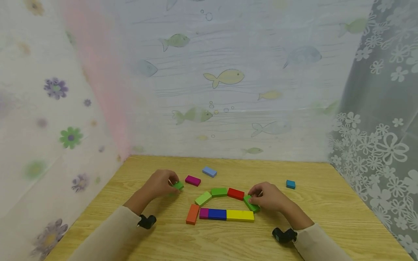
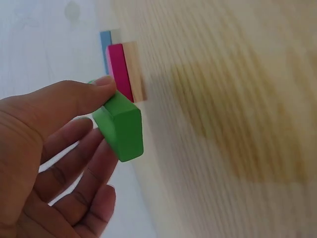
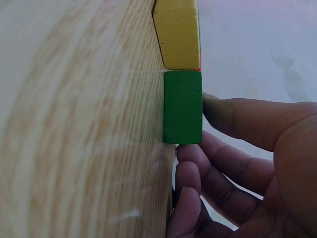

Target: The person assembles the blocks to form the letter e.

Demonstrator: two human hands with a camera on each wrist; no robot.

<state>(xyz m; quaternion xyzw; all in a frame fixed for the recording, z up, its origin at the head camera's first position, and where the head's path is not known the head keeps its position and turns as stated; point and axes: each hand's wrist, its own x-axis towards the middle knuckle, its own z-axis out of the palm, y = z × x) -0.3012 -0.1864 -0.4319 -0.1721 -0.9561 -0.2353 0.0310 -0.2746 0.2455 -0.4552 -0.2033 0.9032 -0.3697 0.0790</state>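
My left hand pinches a green block between thumb and fingers, in the air at the left of the table. Over at the right, my right hand holds another green block that lies on the tabletop, the thumb on its upper face. That block ends an arch with a red block, a green block, a light green block and an orange block. Beneath the arch, a magenta block, a dark blue block and a yellow block form a straight row.
Behind the arch lie a loose magenta block and a light blue block. A small blue block lies far right on the wooden table. A fish-patterned curtain hangs along the back edge.
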